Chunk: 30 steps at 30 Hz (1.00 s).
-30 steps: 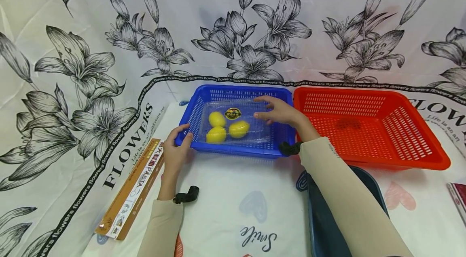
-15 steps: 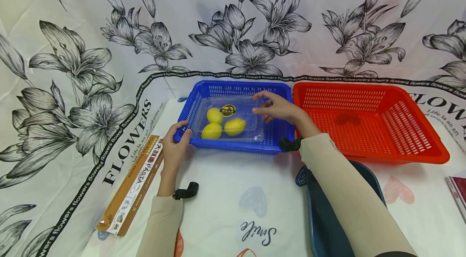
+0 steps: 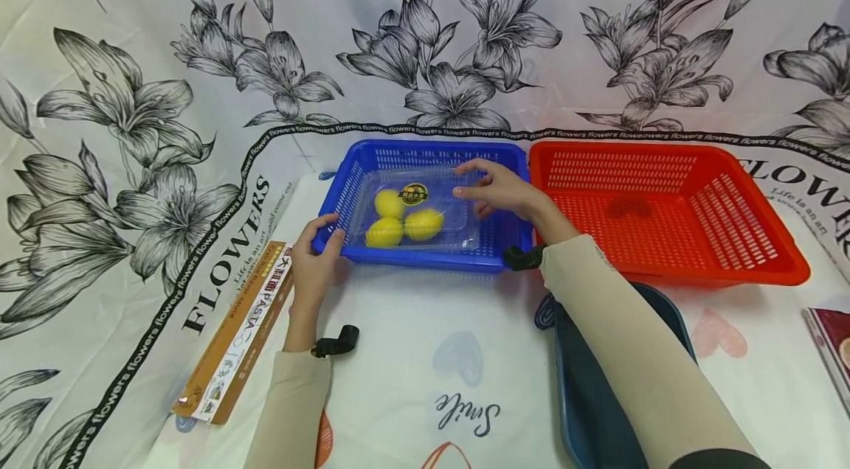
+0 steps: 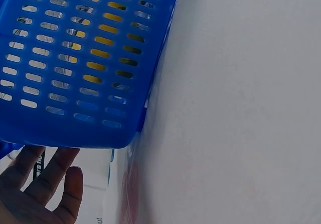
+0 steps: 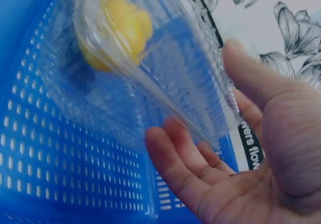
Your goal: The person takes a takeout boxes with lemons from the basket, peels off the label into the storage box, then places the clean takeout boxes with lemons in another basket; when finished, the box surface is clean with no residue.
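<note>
Your clear container (image 3: 434,196), with three yellow lemons (image 3: 423,224) inside, sits within the rim of the blue basket (image 3: 432,260), nearer its left wall; the wider strip of basket floor lies at the right end. Your right hand (image 3: 506,192) is at that end, thumb and fingers parted about the container's edge (whether they pinch it, the views cannot tell you). Your left hand (image 3: 314,260) has its fingers spread at the basket's front left corner, fingertips touching the rim. The red basket (image 3: 664,240) stands just beside the blue one, leaving you little room there. Your right sleeve passes above the dark bin (image 3: 584,388); left of your left forearm lies the pasta box (image 3: 234,340). White cloth (image 3: 392,380) spreads between your forearms.
</note>
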{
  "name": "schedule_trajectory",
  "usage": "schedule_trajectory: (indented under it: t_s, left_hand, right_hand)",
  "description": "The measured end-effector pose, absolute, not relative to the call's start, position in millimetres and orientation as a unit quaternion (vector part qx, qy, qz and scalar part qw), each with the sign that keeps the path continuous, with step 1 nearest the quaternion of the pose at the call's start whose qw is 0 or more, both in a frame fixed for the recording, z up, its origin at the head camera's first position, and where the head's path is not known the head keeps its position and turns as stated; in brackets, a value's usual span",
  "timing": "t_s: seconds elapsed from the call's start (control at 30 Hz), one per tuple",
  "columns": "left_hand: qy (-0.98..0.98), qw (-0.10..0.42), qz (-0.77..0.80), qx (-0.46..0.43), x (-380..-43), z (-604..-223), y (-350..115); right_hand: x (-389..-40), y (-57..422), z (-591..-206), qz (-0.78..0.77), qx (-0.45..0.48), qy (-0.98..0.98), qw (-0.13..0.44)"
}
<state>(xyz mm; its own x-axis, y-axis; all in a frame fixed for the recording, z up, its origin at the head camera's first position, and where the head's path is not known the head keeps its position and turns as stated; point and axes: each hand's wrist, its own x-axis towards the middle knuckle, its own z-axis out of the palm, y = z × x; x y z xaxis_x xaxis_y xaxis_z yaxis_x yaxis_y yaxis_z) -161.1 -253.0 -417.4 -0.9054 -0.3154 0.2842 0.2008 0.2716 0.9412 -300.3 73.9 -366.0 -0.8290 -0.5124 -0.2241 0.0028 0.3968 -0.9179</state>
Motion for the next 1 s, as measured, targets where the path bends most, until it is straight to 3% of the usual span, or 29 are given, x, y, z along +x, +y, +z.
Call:
schedule_trajectory:
  t_s: [1.0]
  left_hand:
    - [-0.762, 0.206, -0.612, 0.041, -162, -418, -252]
  right_hand:
    - [-279, 101, -352, -0.593, -0.107, 0.792, 0.096]
